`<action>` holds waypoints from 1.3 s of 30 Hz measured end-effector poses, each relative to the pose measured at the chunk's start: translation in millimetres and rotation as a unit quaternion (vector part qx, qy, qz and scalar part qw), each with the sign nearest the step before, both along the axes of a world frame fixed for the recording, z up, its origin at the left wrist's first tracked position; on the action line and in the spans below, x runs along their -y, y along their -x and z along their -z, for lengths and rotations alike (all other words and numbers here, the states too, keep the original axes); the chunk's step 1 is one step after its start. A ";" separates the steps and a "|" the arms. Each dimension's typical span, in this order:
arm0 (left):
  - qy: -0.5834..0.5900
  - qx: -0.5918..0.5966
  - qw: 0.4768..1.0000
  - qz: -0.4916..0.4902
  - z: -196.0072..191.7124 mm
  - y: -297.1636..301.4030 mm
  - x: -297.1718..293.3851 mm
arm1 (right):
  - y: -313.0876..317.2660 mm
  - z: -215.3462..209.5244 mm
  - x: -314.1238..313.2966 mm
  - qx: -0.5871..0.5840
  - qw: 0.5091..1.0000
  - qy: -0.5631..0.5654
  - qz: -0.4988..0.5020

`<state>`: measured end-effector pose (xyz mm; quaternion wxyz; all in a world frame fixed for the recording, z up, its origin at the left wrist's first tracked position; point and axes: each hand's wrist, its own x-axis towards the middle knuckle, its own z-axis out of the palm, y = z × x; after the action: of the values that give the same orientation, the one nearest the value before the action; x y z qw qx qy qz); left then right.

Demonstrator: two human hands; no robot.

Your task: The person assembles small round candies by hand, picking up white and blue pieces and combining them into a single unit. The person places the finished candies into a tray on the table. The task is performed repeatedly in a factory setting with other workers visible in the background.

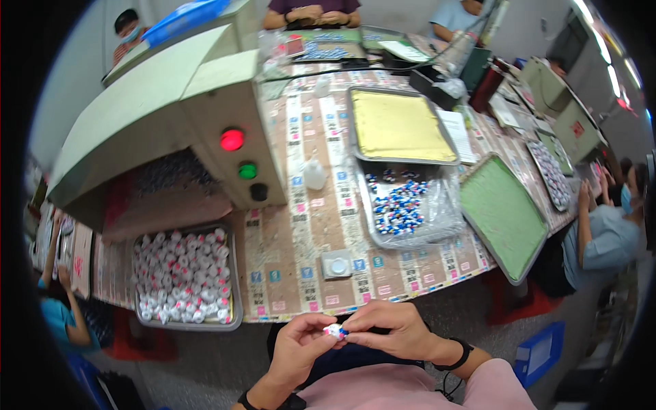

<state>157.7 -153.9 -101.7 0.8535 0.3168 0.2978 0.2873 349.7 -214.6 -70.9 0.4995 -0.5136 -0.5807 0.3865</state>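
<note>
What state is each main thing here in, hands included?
Left hand, pinching the small white piece
Right hand, pinching the piece's blue end
Red light, looks lit
Green light, seems lit
Left tray, heaped with white pieces
Plastic-lined tray, partly filled
Green tray, overhanging the table edge
Translucent bottle, upright

To my left, a beige machine (222, 102); on its face a red light (231, 139), below that a green light (247, 170), then a black knob (259, 192). Ahead of me, a yellow-lined tray (403, 126) on the patterned table cover (287, 287). To my right, a green-lined tray (502, 212), near corner past the cover's edge. Farther off, a dark red bottle (486, 87). Far right, a co-worker in light blue (601, 239). Blue bin (540, 355) on the floor, right.
</note>
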 end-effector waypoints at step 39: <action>-0.268 -0.280 0.893 -0.230 -21.4 85.9 -54.1 | -200.3 50.8 128.9 0.464 0.657 0.203 0.558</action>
<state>71.8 -99.8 -80.2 0.5278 0.5232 0.5007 0.4438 550.1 -343.5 -121.7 0.1698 -0.9426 -0.2478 -0.1456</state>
